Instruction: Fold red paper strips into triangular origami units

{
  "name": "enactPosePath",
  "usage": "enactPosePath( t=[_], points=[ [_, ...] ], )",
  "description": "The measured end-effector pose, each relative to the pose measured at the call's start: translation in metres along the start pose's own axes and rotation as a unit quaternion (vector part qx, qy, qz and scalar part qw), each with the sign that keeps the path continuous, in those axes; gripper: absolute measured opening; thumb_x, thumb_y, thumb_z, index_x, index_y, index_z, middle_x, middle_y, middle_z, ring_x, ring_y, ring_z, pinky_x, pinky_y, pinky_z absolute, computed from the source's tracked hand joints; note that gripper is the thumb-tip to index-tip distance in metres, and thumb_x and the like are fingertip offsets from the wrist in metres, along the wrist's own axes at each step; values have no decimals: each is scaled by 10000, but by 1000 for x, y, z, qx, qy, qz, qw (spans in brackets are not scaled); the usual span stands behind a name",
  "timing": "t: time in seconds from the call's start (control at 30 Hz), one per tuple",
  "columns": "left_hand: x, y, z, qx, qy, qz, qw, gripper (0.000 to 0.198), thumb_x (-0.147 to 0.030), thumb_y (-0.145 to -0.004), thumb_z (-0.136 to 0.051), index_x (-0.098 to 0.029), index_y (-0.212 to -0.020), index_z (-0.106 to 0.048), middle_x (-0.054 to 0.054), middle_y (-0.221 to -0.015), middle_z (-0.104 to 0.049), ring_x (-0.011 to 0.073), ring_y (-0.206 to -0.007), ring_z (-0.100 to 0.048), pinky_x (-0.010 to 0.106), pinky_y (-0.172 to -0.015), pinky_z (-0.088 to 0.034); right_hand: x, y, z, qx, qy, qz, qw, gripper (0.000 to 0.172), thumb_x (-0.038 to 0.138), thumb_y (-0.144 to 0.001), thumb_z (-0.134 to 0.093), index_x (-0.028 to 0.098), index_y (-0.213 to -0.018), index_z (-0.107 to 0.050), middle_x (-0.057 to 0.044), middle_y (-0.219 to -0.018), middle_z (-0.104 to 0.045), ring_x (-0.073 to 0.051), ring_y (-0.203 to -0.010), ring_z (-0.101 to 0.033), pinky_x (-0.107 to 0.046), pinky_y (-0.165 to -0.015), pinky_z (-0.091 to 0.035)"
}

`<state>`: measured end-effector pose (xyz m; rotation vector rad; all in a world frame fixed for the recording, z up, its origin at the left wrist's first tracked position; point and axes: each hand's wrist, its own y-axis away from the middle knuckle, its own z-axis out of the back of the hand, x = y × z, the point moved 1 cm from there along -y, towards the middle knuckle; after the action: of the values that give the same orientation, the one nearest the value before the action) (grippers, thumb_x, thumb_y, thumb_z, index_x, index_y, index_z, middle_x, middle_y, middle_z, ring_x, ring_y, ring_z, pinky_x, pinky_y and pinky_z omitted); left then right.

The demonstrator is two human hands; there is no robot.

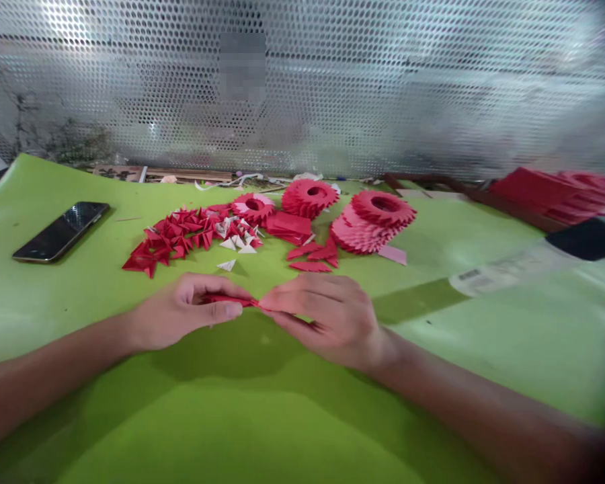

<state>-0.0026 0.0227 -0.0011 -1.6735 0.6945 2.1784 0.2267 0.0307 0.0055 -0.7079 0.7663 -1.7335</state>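
Observation:
A small folded piece of red paper (228, 299) is held between my two hands above the green table. My left hand (181, 310) pinches it between thumb and fingers, with much of the paper hidden inside the grip. At its right end, the fingertips of my right hand (327, 316) press together on the same paper. Just beyond my hands lie a heap of red folded paper triangles (181, 232), some white triangles (239, 238), flat red folded pieces (315, 254) and a stack of red paper slips (288, 227).
Ring-shaped pink and red paper stacks (373, 222) stand behind the loose pieces. A phone (62, 232) lies at left, a clear strip with a black end (514, 265) at right. More red paper (539, 191) sits far right. A perforated metal wall (302, 101) closes off the back.

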Motion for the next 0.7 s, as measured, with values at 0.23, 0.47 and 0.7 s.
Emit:
enactPosePath(
  t=[0.23, 0.47, 0.7],
  points=[
    [2, 2, 1, 7, 20, 19, 1000, 333, -467, -845, -717, -218, -1065, -742, 27, -891, -705, 148, -763, -580, 248, -641, -446, 0, 1, -1, -2, 6, 18, 1000, 79, 101, -875, -706, 143, -941, -693, -13, -831, -769, -95, -676, -697, -204, -594, -548],
    [2, 0, 1, -1, 7, 26, 1000, 363, -501, -851, -700, -236, -1096, -737, 24, -895, -705, 155, -770, -588, 270, -662, -463, -1, 3, -1, 14, 23, 23, 999, 95, 110, -876, -712, 140, -964, -696, -11, -848, -771, -95, -672, -693, -210, -573, -529],
    [0, 2, -1, -10, 4, 22, 1000, 356, -492, -844, -697, -219, -1070, -741, 17, -861, -697, 143, -734, -569, 259, -641, -452, 2, 3, 1, 22, 64, 75, 995, 39, 106, -860, -730, 121, -891, -713, -15, -823, -774, -90, -635, -670, -227, -516, -485]
  ],
)
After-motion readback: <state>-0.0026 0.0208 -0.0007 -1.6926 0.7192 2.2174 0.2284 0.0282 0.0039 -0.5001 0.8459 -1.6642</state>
